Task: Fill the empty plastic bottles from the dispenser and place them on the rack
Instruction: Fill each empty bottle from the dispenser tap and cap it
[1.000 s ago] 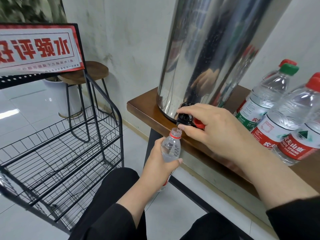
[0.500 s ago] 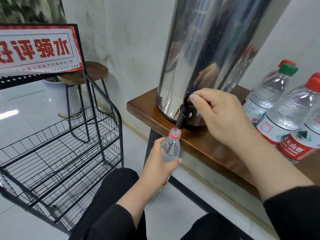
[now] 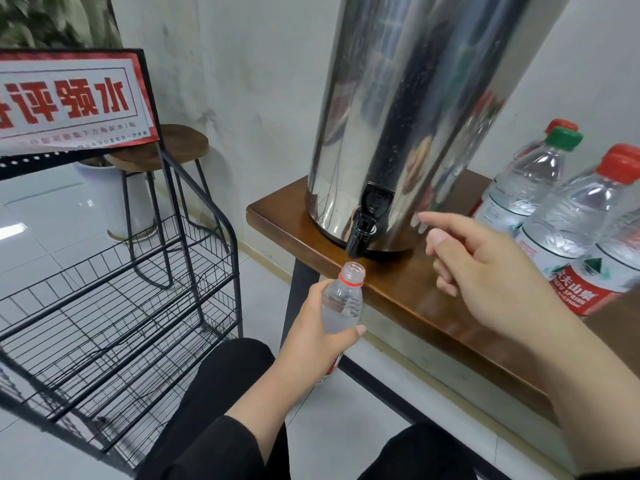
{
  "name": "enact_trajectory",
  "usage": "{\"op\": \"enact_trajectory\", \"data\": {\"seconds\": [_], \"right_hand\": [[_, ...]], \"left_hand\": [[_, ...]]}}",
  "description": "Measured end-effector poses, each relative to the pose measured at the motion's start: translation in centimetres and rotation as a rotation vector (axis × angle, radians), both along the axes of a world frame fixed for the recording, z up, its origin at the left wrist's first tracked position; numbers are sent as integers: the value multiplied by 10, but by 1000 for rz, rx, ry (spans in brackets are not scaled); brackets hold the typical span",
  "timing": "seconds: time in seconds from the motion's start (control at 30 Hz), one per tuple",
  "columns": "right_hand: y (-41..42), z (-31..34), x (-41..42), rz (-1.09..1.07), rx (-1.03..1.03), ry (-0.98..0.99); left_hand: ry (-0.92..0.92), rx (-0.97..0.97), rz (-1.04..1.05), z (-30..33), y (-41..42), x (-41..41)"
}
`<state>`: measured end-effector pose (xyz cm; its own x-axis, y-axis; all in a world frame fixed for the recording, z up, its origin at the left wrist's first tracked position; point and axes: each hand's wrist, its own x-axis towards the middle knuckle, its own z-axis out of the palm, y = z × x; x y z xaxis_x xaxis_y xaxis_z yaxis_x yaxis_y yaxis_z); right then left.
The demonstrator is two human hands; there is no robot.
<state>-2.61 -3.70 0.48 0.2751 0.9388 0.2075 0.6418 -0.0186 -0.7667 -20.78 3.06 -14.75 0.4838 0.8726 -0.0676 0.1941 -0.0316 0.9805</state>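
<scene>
A tall steel dispenser (image 3: 408,109) stands on a wooden table (image 3: 408,296), its black tap (image 3: 363,230) jutting over the table edge. My left hand (image 3: 315,337) grips a small clear plastic bottle (image 3: 343,303) with a red neck ring, uncapped, its mouth just below the tap spout. My right hand (image 3: 485,271) hovers to the right of the tap, off the lever, index finger extended and the other fingers loosely curled, holding nothing. The black wire rack (image 3: 114,306) stands to the left with bare shelves.
Several capped bottles (image 3: 571,233) with red and green caps crowd the table's right side. A red-and-white sign (image 3: 69,98) tops the rack. A wooden stool (image 3: 166,150) and a white planter stand behind it on the tiled floor. My knees sit at the bottom.
My right hand let go of the tap lever and drew back to the right. The lever now stands up against the dispenser. The left hand keeps the bottle under the spout.
</scene>
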Motion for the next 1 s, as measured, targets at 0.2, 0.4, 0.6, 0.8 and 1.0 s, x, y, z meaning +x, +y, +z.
{"op": "enact_trajectory", "data": {"seconds": [0.2,0.4,0.6,0.8,1.0], "right_hand": [[-29,6,-1,-23,-102,-164],[-38,-1,0,-86,-7,-130],[-43,1,1,10,-83,-205],[-45,7,7,11,-88,-201],[-39,29,2,151,-194,-463]], "left_hand": [[15,-10,-68,4,-21,-1],[-28,-24,-121,13,-39,4],[-42,1,-131,27,-46,7],[-61,40,-128,39,-45,6],[-69,76,-161,48,-47,4]]}}
